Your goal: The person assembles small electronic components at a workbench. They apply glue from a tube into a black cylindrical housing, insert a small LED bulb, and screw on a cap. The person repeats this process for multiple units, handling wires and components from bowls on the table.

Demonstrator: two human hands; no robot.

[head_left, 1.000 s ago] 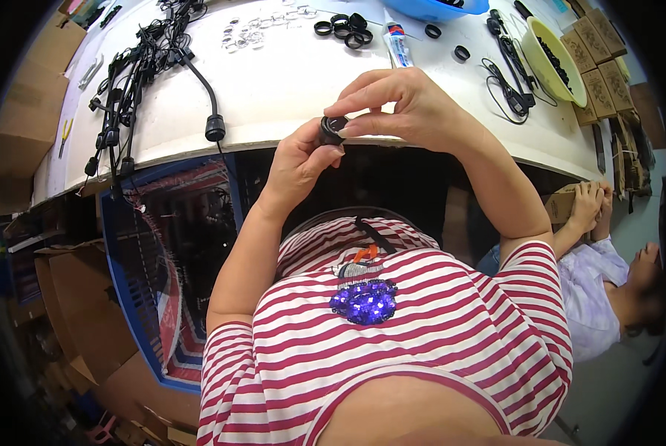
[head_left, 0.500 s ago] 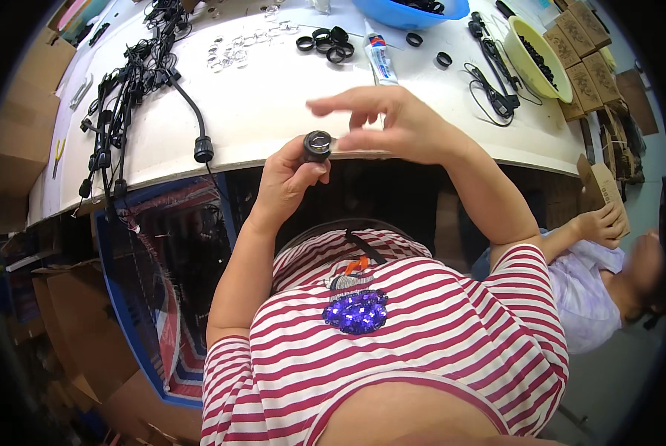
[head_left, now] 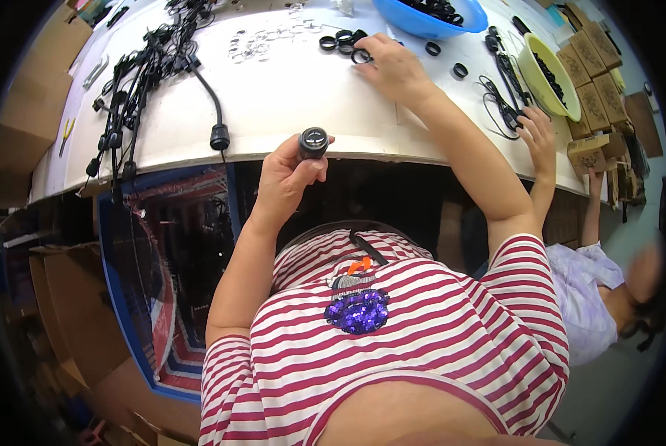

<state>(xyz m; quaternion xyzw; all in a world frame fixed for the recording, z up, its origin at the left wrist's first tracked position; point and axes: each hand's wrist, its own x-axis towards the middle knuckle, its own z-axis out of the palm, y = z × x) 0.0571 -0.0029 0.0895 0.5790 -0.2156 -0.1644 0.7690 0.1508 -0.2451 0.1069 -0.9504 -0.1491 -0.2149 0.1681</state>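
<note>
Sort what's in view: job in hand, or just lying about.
Job in hand:
black cylindrical part with glassy top, in the left hand
small black rings, at the right hand

Probably just lying about:
yellow-handled pliers
grey metal tool
round yellow bowl

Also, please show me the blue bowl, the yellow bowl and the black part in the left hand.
Blue bowl (head_left: 440, 31), head view: its near wall.
Yellow bowl (head_left: 532, 79), head view: its left wall.
Black part (head_left: 313, 140), head view: its shiny round end.
</note>
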